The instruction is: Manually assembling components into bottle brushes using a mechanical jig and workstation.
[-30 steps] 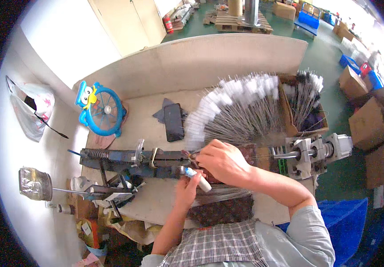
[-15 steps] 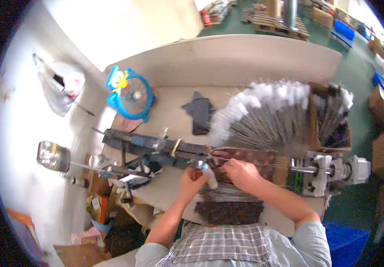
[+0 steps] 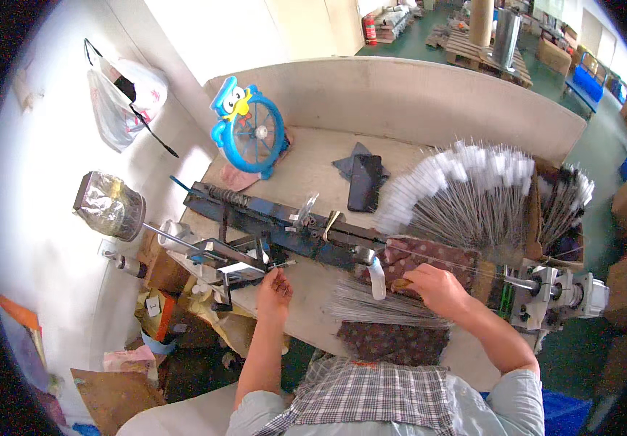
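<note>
Nearest is a checked apron (image 3: 371, 396), and ahead of it a dark dotted cloth (image 3: 393, 343) lies along the front edge of the surface (image 3: 306, 305). Just beyond that cloth, a bundle of thin wires (image 3: 382, 305) lies crosswise. The left hand (image 3: 275, 291) is at the near end of a dark metal stand (image 3: 230, 258), its fingers curled in toward the palm; whether they grip anything there, I cannot tell. The right hand (image 3: 433, 285) is over the far side of the wires, its fingertips drawn together just right of a white handle (image 3: 378, 280) (whether something small sits between them is too fine to make out). The handle points toward the person from the right end of a long black rail (image 3: 277, 225), which slants across the surface and carries a spring (image 3: 230, 196) near its left end. A second dotted cloth (image 3: 429, 260) lies behind the right hand, with a motor (image 3: 585, 294) off to the right. Farther back, white-tipped brushes (image 3: 466, 189) fan out beside a box (image 3: 538, 218) of darker ones, a phone (image 3: 365, 183) lies left of them, and a blue fan (image 3: 261, 132) stands near the back panel (image 3: 400, 94).
</note>
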`<state>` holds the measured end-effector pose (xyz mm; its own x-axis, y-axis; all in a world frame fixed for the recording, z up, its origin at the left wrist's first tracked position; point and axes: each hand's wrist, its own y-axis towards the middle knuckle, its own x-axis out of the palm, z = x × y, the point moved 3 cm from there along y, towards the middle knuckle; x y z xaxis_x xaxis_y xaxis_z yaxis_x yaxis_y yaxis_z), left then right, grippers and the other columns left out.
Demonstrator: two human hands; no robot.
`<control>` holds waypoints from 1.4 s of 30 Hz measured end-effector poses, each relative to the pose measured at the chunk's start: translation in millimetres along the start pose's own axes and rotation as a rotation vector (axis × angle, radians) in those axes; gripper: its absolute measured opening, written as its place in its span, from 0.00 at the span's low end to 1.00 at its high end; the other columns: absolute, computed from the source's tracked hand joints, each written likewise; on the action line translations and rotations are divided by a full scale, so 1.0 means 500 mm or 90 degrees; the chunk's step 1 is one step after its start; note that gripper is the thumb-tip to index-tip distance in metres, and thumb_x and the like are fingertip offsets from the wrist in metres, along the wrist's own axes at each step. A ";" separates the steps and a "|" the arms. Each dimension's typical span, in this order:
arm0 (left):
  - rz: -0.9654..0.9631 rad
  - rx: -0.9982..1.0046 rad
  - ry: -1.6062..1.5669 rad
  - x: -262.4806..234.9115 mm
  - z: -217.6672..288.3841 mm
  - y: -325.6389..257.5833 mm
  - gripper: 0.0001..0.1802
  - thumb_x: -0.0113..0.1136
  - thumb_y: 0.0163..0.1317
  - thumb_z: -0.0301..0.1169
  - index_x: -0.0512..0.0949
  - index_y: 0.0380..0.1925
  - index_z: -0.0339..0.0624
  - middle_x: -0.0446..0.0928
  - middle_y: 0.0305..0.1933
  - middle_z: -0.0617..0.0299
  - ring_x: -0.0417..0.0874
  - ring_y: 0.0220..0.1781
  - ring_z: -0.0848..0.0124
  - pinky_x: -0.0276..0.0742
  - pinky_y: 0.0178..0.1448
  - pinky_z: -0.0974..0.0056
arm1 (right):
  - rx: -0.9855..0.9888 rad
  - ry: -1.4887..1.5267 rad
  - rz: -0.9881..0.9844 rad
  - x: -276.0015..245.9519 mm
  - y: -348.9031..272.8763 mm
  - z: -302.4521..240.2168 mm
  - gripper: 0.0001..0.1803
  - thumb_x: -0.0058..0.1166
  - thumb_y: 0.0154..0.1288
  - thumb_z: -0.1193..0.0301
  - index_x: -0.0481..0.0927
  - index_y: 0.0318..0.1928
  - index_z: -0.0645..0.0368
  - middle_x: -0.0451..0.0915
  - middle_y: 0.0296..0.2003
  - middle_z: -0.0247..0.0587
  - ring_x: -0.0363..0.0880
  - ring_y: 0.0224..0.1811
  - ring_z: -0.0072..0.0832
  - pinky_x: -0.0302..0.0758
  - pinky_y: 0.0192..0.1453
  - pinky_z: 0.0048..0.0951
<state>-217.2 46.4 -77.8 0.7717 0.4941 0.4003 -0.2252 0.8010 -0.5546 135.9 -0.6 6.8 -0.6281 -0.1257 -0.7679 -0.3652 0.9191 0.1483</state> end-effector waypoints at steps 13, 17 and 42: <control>-0.257 0.124 0.157 0.245 -0.122 -0.190 0.05 0.57 0.55 0.27 0.75 0.25 0.38 0.74 0.24 0.64 0.71 0.25 0.77 0.66 0.31 0.71 | -0.020 -0.126 0.227 -0.157 0.000 -0.025 0.10 0.60 0.49 0.72 0.82 0.36 0.57 0.80 0.27 0.40 0.79 0.35 0.38 0.75 0.39 0.35; -0.332 0.012 0.109 0.379 -0.175 -0.244 0.04 0.56 0.57 0.25 0.77 0.26 0.36 0.76 0.24 0.63 0.72 0.25 0.77 0.66 0.31 0.72 | 0.087 0.073 0.216 -0.164 -0.022 0.004 0.12 0.61 0.50 0.69 0.82 0.35 0.60 0.81 0.28 0.44 0.79 0.33 0.39 0.75 0.40 0.34; -0.254 -0.005 0.062 0.401 -0.183 -0.222 0.06 0.58 0.57 0.31 0.75 0.26 0.41 0.75 0.25 0.64 0.71 0.24 0.78 0.65 0.29 0.71 | 0.059 0.015 0.210 -0.168 0.004 -0.006 0.11 0.58 0.52 0.64 0.82 0.32 0.57 0.81 0.30 0.40 0.78 0.35 0.38 0.75 0.41 0.35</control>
<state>16.9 25.4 -2.9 0.8507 0.1109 0.5138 0.1071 0.9205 -0.3759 185.7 10.4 73.7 -0.7184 0.1756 -0.6731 -0.0770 0.9416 0.3277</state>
